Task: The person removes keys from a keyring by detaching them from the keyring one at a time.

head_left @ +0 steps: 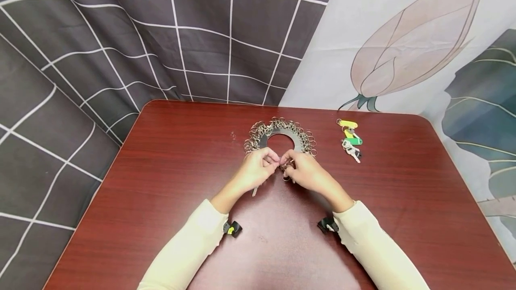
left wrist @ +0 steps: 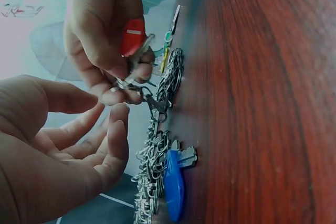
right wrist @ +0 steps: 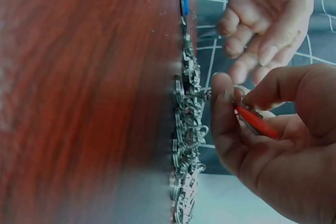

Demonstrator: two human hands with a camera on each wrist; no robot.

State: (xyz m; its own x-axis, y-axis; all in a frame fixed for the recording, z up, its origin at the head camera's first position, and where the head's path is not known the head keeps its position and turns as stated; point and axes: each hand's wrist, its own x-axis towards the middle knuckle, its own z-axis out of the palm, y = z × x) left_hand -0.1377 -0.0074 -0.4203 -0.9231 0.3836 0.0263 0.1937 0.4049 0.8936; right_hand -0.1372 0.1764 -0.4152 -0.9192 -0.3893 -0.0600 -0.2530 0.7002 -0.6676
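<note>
In the right wrist view, my right hand [right wrist: 283, 135] pinches a key with a red tag [right wrist: 256, 121] by its small metal ring. A short metal clasp [left wrist: 156, 107] runs from these fingertips towards the flat round key holder [head_left: 298, 141], whose rim is crowded with metal split rings. My left hand [head_left: 260, 164] is right beside the right fingertips, its fingers loosely bent, with nothing visible between thumb and fingers. Below it, a key with a blue tag [left wrist: 174, 187] lies at the holder's edge. Both hands cover the holder's near side in the head view.
To the right on the dark red table [head_left: 181, 169] lie keys with yellow tags [head_left: 348, 124], a green tag [head_left: 354, 141] and a loose-looking silver key [head_left: 354, 155]. A dark checked curtain [head_left: 201, 48] and a pale flowered one [head_left: 322, 75] hang behind the table.
</note>
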